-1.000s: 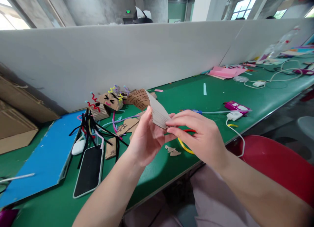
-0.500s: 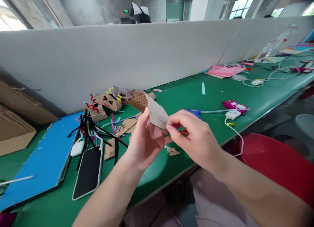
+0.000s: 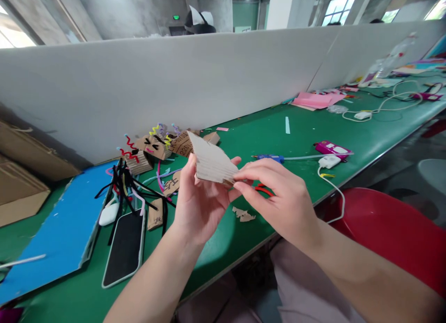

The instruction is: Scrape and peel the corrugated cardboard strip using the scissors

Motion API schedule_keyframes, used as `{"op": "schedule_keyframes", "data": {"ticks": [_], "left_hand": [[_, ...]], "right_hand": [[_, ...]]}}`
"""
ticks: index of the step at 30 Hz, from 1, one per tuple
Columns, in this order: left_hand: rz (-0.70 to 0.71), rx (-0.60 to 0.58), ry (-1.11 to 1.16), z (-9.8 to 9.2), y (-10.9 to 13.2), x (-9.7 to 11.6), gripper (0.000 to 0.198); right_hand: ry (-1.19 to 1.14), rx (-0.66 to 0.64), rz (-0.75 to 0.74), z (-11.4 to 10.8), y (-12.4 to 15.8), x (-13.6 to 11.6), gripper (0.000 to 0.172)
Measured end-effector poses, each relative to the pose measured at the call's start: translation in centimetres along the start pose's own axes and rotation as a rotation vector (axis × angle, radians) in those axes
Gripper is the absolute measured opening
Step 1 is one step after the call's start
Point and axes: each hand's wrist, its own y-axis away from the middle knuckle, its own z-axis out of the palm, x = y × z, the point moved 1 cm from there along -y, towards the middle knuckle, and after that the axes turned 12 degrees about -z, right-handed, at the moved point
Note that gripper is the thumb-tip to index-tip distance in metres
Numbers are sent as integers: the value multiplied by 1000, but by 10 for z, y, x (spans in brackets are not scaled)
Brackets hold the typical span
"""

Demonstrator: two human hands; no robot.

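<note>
My left hand (image 3: pixel 204 204) supports a piece of cardboard (image 3: pixel 212 159) from below, its thumb pressed on the left edge. The cardboard's pale, ribbed inner face is turned up, and a brown printed part bends away at its far left. My right hand (image 3: pixel 273 188) pinches the near right corner between thumb and fingertips. Torn paper scraps (image 3: pixel 243 214) lie on the green table below. Red handles (image 3: pixel 264 189) show partly behind my right fingers. Behind the cardboard sit small cardboard figures (image 3: pixel 153 146) with coloured pipe-cleaner coils.
On the left are black pipe cleaners (image 3: pixel 127 183), a phone (image 3: pixel 122 248), a white case (image 3: pixel 108 214) and a blue board (image 3: pixel 66 225). A blue glue gun (image 3: pixel 270 158) and a purple power strip (image 3: pixel 331 149) lie right. A white partition (image 3: pixel 174 81) runs along the back; a red stool (image 3: pixel 379 230) stands beside the table.
The cardboard has turned so that more of its pale ribbed face shows and less of the printed side. My right fingers still pinch its corner, now slightly more extended.
</note>
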Motion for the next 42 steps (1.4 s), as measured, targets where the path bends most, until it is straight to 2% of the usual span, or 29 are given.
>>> {"op": "schedule_keyframes", "data": {"ticks": [5, 10, 19, 22, 28, 38, 42], "left_hand": [[24, -23, 43, 2, 1, -4, 34], [25, -54, 67, 1, 2, -6, 31], [36, -157, -21, -2, -2, -7, 27], [20, -170, -31, -2, -1, -6, 29], [77, -208, -30, 1, 6, -1, 38], [60, -97, 1, 6, 12, -1, 39], [42, -104, 41, 8, 14, 0, 41]], "right_hand": [[97, 19, -25, 8, 0, -2, 11], [197, -22, -36, 10, -4, -2, 15], [56, -192, 171, 1, -6, 5, 13], [-33, -179, 203, -6, -4, 7, 9], [-101, -18, 96, -15, 4, 5, 8], [58, 26, -84, -12, 4, -1, 12], [97, 33, -161, -13, 5, -2, 14]]}}
